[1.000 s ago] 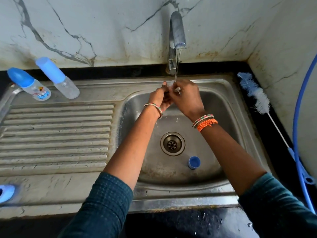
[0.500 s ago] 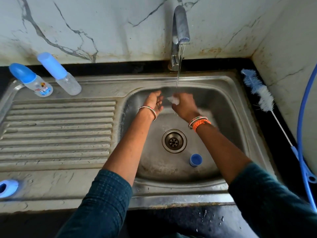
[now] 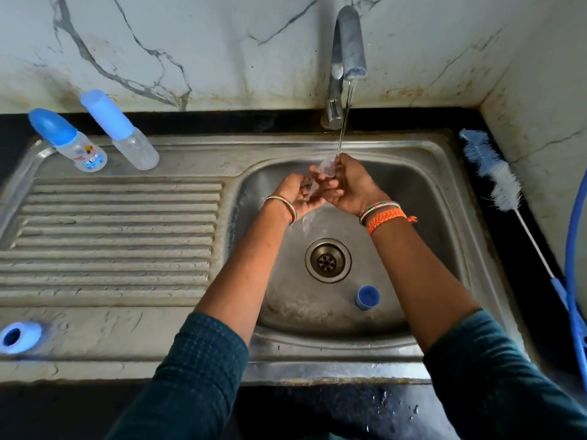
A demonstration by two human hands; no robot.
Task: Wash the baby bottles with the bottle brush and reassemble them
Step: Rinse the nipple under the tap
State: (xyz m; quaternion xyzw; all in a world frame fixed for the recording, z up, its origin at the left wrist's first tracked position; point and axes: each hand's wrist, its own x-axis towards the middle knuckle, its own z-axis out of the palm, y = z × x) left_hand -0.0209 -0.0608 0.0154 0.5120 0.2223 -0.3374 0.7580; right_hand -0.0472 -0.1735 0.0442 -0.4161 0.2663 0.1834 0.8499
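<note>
Head view: right hand (image 3: pixel 349 185) pinches a clear teat (image 3: pixel 327 165) under the tap (image 3: pixel 347 49) stream; left hand (image 3: pixel 300 193) cupped, fingers relaxed, beside it.

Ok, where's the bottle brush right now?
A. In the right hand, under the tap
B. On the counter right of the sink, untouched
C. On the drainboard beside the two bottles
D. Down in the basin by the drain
B: the brush lies on the dark counter right of the sink, no hand on it; both the left hand and right hand are under the running tap.
</note>
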